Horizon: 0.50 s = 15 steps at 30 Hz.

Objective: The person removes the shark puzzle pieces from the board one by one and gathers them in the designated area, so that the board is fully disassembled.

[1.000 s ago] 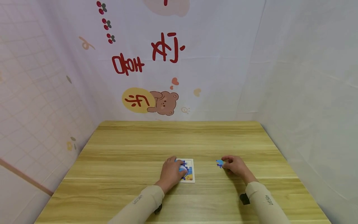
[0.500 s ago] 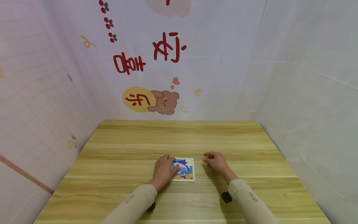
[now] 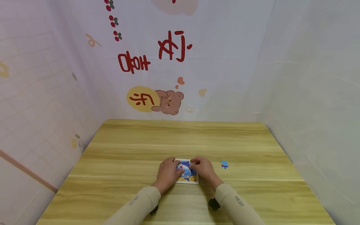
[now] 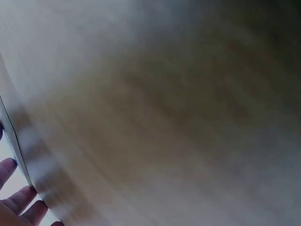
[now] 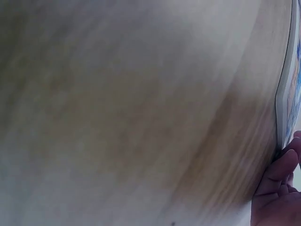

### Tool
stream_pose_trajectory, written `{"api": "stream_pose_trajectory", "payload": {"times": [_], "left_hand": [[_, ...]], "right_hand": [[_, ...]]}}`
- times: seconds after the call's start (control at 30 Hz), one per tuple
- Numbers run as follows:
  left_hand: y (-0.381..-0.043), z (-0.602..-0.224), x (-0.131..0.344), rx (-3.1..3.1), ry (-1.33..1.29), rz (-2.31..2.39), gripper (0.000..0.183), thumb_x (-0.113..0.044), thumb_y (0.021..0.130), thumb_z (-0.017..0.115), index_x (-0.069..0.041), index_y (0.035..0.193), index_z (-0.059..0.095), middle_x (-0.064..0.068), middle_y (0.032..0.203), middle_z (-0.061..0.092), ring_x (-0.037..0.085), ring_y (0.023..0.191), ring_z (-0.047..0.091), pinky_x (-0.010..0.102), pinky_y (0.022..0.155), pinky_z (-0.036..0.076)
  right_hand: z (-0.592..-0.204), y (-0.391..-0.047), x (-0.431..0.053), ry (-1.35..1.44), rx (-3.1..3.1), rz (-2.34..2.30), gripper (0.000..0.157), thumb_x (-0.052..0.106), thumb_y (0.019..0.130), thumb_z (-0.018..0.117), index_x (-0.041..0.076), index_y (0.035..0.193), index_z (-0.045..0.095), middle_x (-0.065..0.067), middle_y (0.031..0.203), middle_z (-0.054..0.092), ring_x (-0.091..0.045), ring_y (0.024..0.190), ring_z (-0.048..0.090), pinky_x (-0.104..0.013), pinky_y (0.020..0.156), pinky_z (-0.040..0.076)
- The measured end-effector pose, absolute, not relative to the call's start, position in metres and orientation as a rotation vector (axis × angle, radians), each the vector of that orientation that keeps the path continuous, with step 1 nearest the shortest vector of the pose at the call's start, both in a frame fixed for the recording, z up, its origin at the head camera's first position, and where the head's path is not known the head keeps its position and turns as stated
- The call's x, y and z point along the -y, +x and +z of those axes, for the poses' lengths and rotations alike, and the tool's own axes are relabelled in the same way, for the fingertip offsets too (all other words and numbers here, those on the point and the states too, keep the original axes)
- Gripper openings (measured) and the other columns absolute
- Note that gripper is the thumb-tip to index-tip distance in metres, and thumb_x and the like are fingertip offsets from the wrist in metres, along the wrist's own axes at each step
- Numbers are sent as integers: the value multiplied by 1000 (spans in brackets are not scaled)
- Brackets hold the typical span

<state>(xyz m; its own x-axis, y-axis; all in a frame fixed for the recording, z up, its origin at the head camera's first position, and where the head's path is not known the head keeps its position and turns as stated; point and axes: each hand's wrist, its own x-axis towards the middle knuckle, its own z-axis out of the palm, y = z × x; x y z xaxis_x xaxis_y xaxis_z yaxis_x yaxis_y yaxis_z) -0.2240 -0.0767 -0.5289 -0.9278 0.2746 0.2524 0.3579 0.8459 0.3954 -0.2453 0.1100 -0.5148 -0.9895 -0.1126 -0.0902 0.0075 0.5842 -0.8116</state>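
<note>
Lying under the relaxed left hand [image 3: 167,172] at nine o'clock and the right hand [image 3: 204,168], its hold impossible to tell, at two, the square white-framed blue jigsaw [image 3: 187,173] could be disarranged by skewed pressing.

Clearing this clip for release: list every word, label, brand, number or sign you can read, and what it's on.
"乐", turned sideways: yellow disc printed on the back wall.
Probably "Let's Slim", blurred: right sleeve.
Left sleeve: print too blurred to read.
Upper red writing, lower red writing, back wall: can't read reliably.
Red mark, top edge: cut off.
Puzzle: no text visible.
Wrist views: none.
</note>
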Motion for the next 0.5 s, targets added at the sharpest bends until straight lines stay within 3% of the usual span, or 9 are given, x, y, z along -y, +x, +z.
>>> {"api": "stream_pose_trajectory", "payload": {"times": [0.5], "left_hand": [[-224, -526, 72, 2880, -459, -667, 38, -35, 90, 73, -7, 116, 71, 18, 126, 62, 37, 122, 53, 57, 101, 40]], "right_hand": [[-517, -243, -113, -120, -2705, -1305, 21, 10, 90, 69, 4, 108, 75, -8, 104, 72, -24, 97, 65, -45, 85, 52]]}}
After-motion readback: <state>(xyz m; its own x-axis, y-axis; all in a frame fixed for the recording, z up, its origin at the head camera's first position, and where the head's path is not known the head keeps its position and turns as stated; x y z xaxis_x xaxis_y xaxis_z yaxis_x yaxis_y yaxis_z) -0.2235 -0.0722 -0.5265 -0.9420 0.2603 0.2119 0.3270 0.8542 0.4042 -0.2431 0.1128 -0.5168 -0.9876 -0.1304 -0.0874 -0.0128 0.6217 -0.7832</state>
